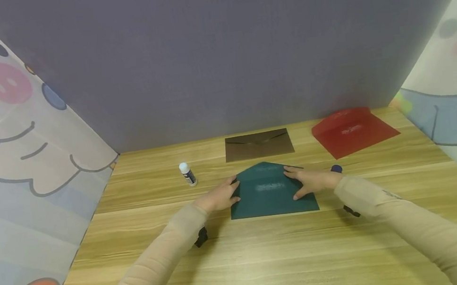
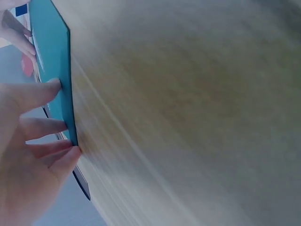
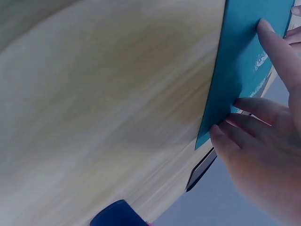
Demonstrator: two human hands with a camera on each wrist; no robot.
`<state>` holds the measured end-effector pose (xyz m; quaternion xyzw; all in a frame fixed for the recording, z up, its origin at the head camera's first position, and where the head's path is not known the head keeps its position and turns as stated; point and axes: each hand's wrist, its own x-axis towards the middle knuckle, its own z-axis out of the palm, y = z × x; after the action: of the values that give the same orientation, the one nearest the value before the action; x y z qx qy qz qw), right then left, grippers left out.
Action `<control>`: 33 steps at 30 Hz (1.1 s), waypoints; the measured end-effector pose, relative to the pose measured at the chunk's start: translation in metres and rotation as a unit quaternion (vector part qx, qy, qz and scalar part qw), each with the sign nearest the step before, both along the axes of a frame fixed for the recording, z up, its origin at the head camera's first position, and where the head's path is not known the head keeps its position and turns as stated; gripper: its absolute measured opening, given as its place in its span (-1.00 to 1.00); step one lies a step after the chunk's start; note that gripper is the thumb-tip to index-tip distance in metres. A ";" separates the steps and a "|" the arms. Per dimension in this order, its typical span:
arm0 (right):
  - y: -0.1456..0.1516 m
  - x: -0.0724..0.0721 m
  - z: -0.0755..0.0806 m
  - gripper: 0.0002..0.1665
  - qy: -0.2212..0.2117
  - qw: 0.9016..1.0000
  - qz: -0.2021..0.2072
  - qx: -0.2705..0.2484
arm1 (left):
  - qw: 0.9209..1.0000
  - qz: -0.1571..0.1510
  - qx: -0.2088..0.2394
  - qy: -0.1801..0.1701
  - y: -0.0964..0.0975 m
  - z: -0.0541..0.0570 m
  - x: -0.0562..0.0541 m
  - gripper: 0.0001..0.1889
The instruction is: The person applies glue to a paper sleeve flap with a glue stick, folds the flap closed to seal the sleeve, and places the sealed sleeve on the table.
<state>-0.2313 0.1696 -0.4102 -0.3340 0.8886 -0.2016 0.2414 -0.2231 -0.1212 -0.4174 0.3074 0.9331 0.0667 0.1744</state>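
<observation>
A dark teal envelope [image 1: 273,203] lies on the wooden table with its flap unfolded toward the back. Whitish smears show on its body and more faintly on the flap. At its left edge rests my left hand [image 1: 220,196], fingers spread, fingertips touching the paper. My right hand [image 1: 312,180] lies over the right side, its fingertips and thumb on the envelope. In the right wrist view that thumb [image 3: 277,49] presses flat on the teal paper. Neither hand curls round anything.
Behind the teal envelope lies a brown envelope [image 1: 259,150]. A red envelope [image 1: 356,134], flap up and smeared whitish, sits at the back right. A white-capped glue stick [image 1: 188,174] lies left; a dark blue cap [image 1: 336,168] shows beside my right wrist. A grey panel [image 1: 243,55] stands behind.
</observation>
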 end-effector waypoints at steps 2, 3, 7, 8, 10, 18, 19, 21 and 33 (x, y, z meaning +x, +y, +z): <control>0.001 -0.001 0.000 0.07 0.006 1.000 0.013 -0.007 | 1.000 0.003 0.000 0.003 0.001 0.000 0.000 -0.41; 0.002 -0.001 0.000 0.09 0.006 1.000 0.014 -0.009 | 1.000 0.004 -0.002 0.005 0.001 0.000 0.000 -0.42; -0.001 -0.001 0.000 0.07 0.009 1.000 0.012 0.004 | 1.000 0.000 0.005 0.010 0.002 0.000 0.001 -0.48; -0.003 0.000 0.000 0.06 0.003 1.000 0.003 0.009 | 1.000 -0.002 0.009 0.012 0.002 0.001 0.001 -0.50; -0.005 0.000 0.001 0.02 0.008 1.000 0.001 0.021 | 0.999 -0.006 0.028 0.019 0.000 0.003 0.002 -0.56; -0.004 0.002 0.001 -0.01 0.015 0.999 -0.009 0.033 | 0.967 -0.035 0.184 0.174 -0.021 0.015 0.011 -0.83; -0.004 0.001 0.001 -0.01 0.015 0.999 -0.009 0.031 | 0.959 -0.029 0.198 0.198 -0.025 0.017 0.012 -0.85; -0.004 0.001 0.000 -0.01 0.015 0.999 -0.010 0.029 | 0.945 -0.008 0.218 0.245 -0.032 0.021 0.013 -0.87; -0.003 0.002 -0.001 -0.01 0.031 0.999 -0.002 0.029 | 0.851 0.112 0.338 0.386 -0.066 0.026 0.011 -0.85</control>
<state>-0.2293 0.1662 -0.4108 -0.3312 0.9018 -0.1661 0.2225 -0.2120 -0.1869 -0.3911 0.2414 0.8734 0.2726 -0.3235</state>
